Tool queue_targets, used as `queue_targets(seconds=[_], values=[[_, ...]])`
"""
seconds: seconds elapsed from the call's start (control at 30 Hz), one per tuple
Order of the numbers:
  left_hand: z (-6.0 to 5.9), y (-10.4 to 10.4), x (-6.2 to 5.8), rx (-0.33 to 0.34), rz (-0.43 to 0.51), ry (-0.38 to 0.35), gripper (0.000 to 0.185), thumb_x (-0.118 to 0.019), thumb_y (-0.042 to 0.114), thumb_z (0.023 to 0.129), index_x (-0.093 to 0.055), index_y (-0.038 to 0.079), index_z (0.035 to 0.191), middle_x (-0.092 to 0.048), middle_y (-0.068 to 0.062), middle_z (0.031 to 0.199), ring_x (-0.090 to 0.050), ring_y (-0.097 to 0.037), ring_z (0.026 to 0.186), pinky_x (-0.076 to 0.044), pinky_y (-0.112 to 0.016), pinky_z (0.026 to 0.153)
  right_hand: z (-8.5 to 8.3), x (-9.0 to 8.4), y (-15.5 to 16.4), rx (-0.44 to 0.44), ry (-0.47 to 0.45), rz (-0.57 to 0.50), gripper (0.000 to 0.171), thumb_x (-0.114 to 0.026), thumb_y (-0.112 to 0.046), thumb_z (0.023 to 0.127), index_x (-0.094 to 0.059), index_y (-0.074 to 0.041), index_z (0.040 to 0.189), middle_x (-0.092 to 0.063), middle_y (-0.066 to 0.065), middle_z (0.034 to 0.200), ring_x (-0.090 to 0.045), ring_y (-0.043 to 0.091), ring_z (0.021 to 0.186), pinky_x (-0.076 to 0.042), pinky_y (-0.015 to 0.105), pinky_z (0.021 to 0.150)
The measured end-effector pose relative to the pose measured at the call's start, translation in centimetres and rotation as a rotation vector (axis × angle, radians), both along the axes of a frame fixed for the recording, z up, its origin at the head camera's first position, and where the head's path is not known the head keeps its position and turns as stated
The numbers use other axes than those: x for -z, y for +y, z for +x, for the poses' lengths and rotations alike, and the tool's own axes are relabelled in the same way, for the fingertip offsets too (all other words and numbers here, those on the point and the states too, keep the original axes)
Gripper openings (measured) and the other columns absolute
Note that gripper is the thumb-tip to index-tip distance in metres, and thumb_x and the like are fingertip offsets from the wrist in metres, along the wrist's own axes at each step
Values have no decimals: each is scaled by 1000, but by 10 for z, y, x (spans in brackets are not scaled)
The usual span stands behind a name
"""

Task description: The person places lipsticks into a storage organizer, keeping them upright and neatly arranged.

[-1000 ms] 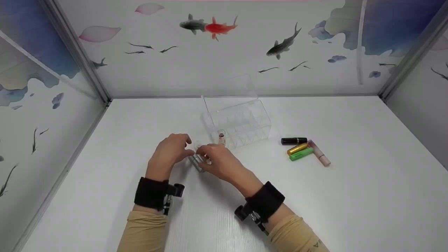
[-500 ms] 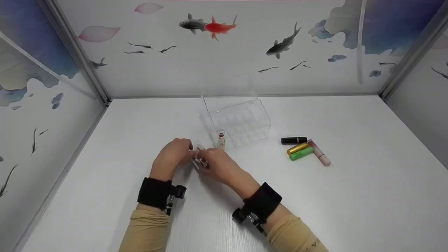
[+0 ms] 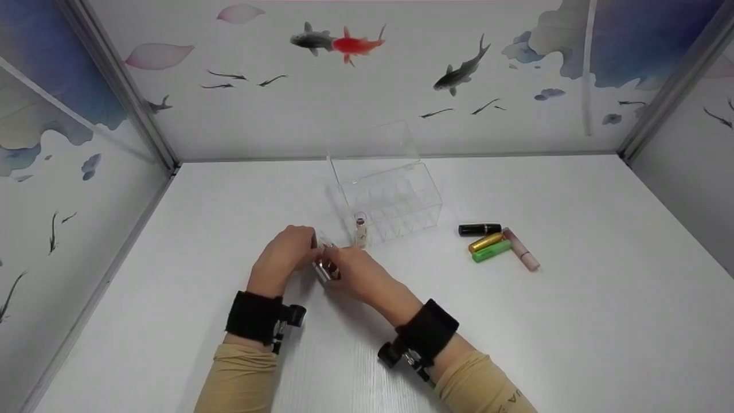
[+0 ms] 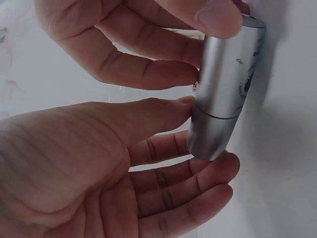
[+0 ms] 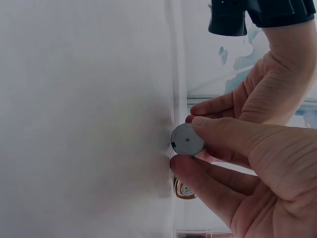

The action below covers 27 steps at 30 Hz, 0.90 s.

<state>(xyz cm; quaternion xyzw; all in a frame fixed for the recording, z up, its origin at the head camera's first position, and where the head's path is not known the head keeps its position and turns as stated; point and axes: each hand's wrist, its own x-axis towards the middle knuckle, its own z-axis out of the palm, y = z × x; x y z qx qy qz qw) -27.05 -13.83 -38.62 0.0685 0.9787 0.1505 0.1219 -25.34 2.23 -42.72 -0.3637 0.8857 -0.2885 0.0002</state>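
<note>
While the left hand (image 3: 282, 255) pinches one end of a silver tube (image 4: 225, 74), the right hand (image 3: 362, 275) grips the other. It is between them, on the near side of the clear box (image 3: 404, 222).

White counter (image 3: 602, 332), faint grain, walled on 3 sides w/ white printed panels. Back wall (image 3: 367, 92): red fish (image 3: 357, 45) touching a dark fish (image 3: 312, 40), 2nd dark fish (image 3: 460, 70) further R, pink petal (image 3: 159, 56) upper L, blue-purple wash (image 3: 642, 40) top R (watercolour look). L wall (image 3: 69, 178) & R wall (image 3: 702, 149) similarly printed. Grey corner post (image 3: 122, 80) each side. Light soft, slight glare on counter's near middle.
</note>
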Motion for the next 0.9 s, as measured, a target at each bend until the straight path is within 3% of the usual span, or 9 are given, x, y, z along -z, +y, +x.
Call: queue_targets(seconds=[0.17, 0.27, 0.57, 0.9], values=[[-1, 0, -3, -33, 54, 20, 21, -61, 20, 96, -66, 1, 104, -71, -14, 101, -59, -22, 81, -50, -35, 72, -2, -6, 4, 29, -104, -7, 24, -74, -3, 82, -63, -3, 104, -72, 9, 94, -66, 18, 82, -52, 26, 72], [-2, 2, -6, -41, 113, 77, 26, -65, 28, 96, -65, 3, 105, -71, -13, 102, -61, -22, 84, -50, -35, 73, -5, -13, 10, 54, -155, -27, 23, -74, -2, 83, -60, -4, 101, -70, 8, 93, -62, 15, 79, -51, 25, 70], [-2, 16, -15, -6, 362, 367, 26, -67, 32, 96, -66, 8, 107, -65, -9, 95, -62, -20, 85, -53, -31, 73, -15, -41, 42, 152, -216, -171, 34, -69, 4, 83, -50, -7, 109, -68, 11, 107, -67, 18, 87, -54, 30, 74], [0, 33, -17, 96, 584, 596, 23, -70, 25, 94, -70, 12, 113, -65, -5, 102, -69, -13, 92, -59, -25, 82, -24, -55, 67, 210, -195, -259, 45, -68, 3, 85, -53, -8, 126, -69, 13, 115, -68, 24, 99, -58, 41, 89]])
